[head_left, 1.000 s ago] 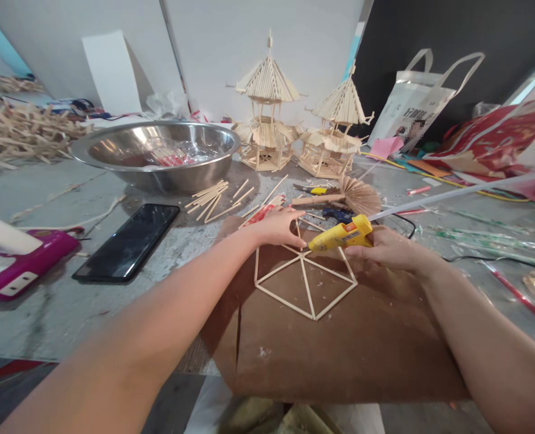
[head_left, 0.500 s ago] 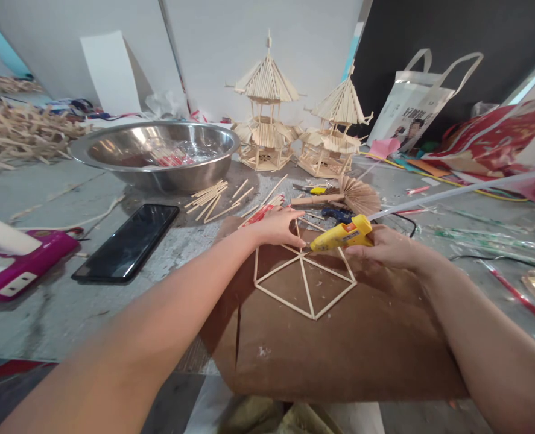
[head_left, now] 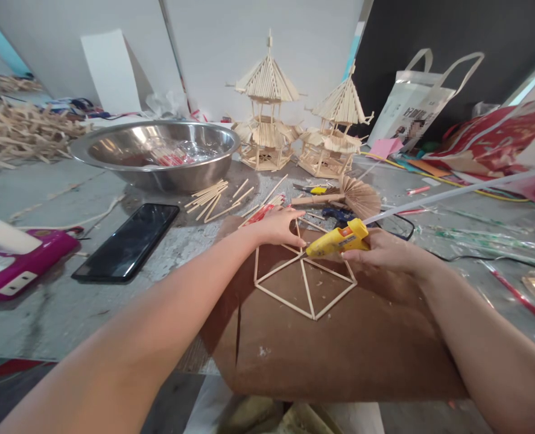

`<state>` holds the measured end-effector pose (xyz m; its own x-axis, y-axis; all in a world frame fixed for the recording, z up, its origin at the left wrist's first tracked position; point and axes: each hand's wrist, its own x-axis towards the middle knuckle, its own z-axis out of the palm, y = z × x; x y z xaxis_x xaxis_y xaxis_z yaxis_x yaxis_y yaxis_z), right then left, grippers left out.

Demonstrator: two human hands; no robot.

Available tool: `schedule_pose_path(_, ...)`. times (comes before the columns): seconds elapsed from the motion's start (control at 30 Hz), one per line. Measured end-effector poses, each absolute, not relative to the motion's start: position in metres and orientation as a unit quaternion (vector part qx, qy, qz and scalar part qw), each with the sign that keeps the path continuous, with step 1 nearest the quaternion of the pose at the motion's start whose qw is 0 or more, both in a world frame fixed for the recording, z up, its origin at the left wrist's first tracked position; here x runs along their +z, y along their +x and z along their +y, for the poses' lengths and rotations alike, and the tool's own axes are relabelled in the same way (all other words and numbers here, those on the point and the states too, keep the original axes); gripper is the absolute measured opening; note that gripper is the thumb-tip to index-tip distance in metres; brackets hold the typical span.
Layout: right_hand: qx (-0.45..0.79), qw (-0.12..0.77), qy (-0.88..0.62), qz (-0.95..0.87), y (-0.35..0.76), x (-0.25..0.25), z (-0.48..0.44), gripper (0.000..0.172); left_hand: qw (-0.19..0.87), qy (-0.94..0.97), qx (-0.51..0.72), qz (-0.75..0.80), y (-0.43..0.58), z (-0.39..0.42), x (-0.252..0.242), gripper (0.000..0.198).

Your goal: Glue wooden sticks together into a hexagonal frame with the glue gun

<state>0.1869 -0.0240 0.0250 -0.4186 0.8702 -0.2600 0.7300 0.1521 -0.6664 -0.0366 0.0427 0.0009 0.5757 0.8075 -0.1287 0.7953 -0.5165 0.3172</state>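
A hexagonal frame of thin wooden sticks [head_left: 306,283], its spokes meeting at the centre, lies flat on a brown board [head_left: 339,355]. My left hand [head_left: 278,228] bends over the far side of the frame and holds it down, thumb by the hub, partly hiding the far sticks. In my right hand [head_left: 382,250] is a yellow hot glue gun [head_left: 339,239], a long clear glue stick [head_left: 448,190] running out of its back. Its nozzle points down-left at the hub; whether it touches cannot be made out. The fingers round the handle are partly hidden.
Loose sticks [head_left: 208,199] and a black phone [head_left: 126,242] lie left of the board. Behind stand a steel basin [head_left: 158,175] and two stick pagodas [head_left: 267,129]. A folded paper fan [head_left: 357,196] lies beyond the glue gun; a purple device [head_left: 36,259] sits far left.
My right hand has tipped the glue gun and shifted it slightly left, bringing its nozzle lower, toward the hub. My left hand and the frame have stayed put.
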Motion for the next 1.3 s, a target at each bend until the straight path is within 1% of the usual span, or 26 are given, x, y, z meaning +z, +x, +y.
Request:
schedule_pose_path(0.2, 0.376, 0.08, -0.537, -0.751, 0.191, 0.031, -0.024, 0.042, 0.173, 0.867, 0.015, 0.467, -0.037, 0.041, 0.003, 0.089)
schedule_pose_path(0.4, 0.343, 0.104, -0.551, -0.754, 0.194, 0.026, -0.022, 0.042, 0.172, 0.869, 0.017, 0.463, -0.037, 0.042, 0.001, 0.09)
schedule_pose_path(0.57, 0.38, 0.118, -0.543, -0.739, 0.191, 0.021, -0.021, 0.041, 0.172, 0.869, 0.017, 0.463, -0.038, 0.045, -0.002, 0.09)
schedule_pose_path(0.77, 0.387, 0.122, -0.527, -0.746, 0.188, 0.024, -0.024, 0.042, 0.17, 0.871, 0.019, 0.46, -0.038, 0.045, -0.002, 0.091)
schedule_pose_path(0.97, 0.397, 0.104, -0.532, -0.741, 0.191, 0.029, -0.024, 0.034, 0.175, 0.866, 0.017, 0.468, -0.037, 0.043, 0.001, 0.089)
schedule_pose_path(1.03, 0.394, 0.113, -0.54, -0.735, 0.193, 0.029, -0.023, 0.032, 0.172, 0.865, 0.016, 0.47, -0.037, 0.042, 0.002, 0.088)
schedule_pose_path(1.13, 0.397, 0.13, -0.546, -0.726, 0.194, 0.027, -0.022, 0.033, 0.173, 0.867, 0.016, 0.468, -0.037, 0.042, 0.002, 0.088)
schedule_pose_path(1.3, 0.401, 0.134, -0.545, -0.724, 0.193, 0.022, -0.021, 0.036, 0.172, 0.866, 0.019, 0.47, -0.037, 0.044, -0.001, 0.09)
